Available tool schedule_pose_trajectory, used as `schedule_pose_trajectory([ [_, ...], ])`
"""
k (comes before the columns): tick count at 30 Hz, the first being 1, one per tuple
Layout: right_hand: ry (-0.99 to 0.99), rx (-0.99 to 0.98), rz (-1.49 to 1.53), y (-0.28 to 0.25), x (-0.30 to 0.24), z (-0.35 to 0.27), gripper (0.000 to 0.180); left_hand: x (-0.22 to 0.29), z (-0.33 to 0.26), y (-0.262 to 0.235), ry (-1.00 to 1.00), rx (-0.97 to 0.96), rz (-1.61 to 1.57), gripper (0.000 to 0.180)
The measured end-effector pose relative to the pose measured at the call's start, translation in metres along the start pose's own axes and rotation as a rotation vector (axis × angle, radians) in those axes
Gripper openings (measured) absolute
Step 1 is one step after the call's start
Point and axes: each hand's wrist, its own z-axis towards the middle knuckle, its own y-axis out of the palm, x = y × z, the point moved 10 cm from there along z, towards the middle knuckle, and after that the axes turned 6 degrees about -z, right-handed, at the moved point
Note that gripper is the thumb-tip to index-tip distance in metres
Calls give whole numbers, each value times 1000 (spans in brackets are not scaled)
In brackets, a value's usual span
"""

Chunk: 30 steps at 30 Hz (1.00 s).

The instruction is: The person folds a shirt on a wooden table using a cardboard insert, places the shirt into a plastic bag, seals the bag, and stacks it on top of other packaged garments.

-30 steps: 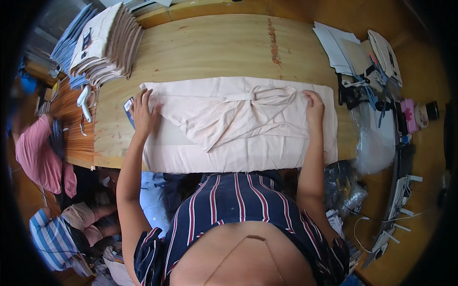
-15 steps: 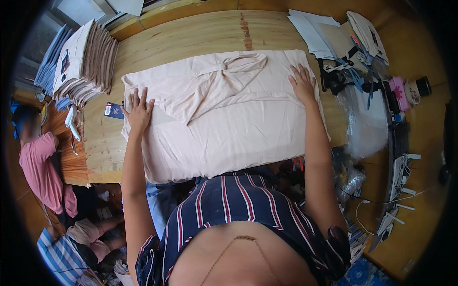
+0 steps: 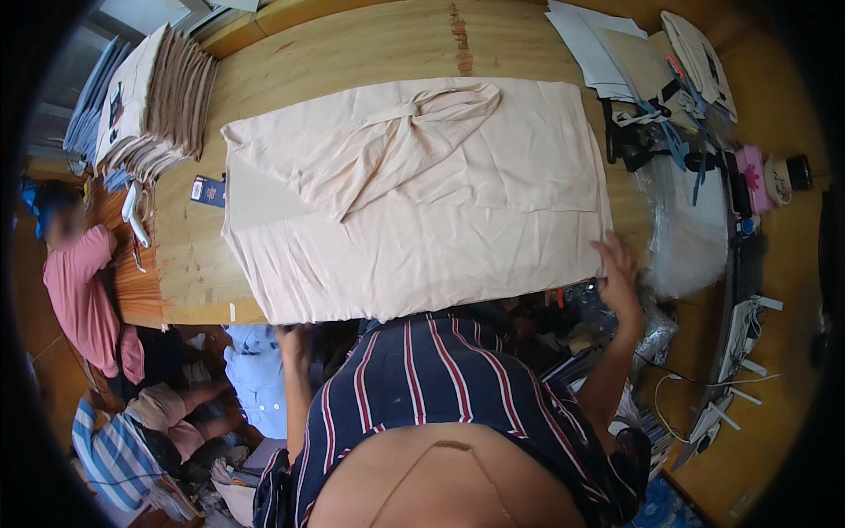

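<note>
At the left, a navy tag lies on the table by the neck edge of the pale pink garment, where it could crease or snag if the cloth were dragged over it. The left hand is in shadow at the garment's near left corner, so I cannot tell whether it grips; since the cloth spreads flat right to the table's front edge, an uneven pull there could skew the gathered knot or slide the hem off. The right hand, loosely open with bent fingers at the right edge, could ruck that side by pushing inward.
</note>
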Motion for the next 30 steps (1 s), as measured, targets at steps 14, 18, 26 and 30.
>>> schedule_pose_trajectory([
  [14,65,321,1096,-64,102,-10,22,183,-86,64,329,-1083,199,66],
  [18,273,434,1089,-42,98,71,20,214,-27,111,286,-881,-208,53],
  [26,447,330,298,23,66,171,26,202,97,152,146,-312,413,42],
  [30,528,377,159,-14,48,141,35,270,-17,223,1207,123,924,37],
])
